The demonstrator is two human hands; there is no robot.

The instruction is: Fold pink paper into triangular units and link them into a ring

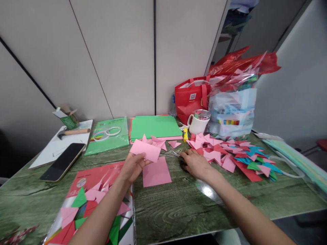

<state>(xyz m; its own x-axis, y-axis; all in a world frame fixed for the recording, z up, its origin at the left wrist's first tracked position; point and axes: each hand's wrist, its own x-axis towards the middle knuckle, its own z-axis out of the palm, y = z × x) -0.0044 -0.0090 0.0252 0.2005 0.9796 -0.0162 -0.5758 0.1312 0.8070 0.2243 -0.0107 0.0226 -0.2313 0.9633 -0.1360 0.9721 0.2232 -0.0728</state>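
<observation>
Centre of the frame: left hand [133, 166] pinching a folded pink paper [145, 150] by its lower edge, thumb on top, lifted just off the bench [178, 207]. Directly below and right of it, a flat pink sheet [156, 173] lying on the bench. Right hand [195, 163] down flat, palm to the bench, fingers curled over something dark and metallic, probably scissors [177, 154], with only a tip showing toward the left; closed on them or merely resting, cannot tell.

To the right, a heap of folded paper pieces [230, 156] in pink, red, blue and green, touching the right hand's far side. Behind, upper centre, a stack of green paper [154, 126], a white mug [198, 123] and a yellow glue stick [185, 134] just beside it. Red bag [191, 98] and clear plastic bag [232, 109] at the back. Left of frame: phone [62, 161], hammer [73, 132], rolls of tape [107, 133].

For a clean cut, by judgement: keep the pinch near the paper's edge, well clear of the blade line; hold the paper taut and level rather than drooping; seat thumb and fingers fully in the handles before lifting; bring the blades up to the paper, not the paper down; watch the loose sheet underneath so that it does not slide.
</observation>
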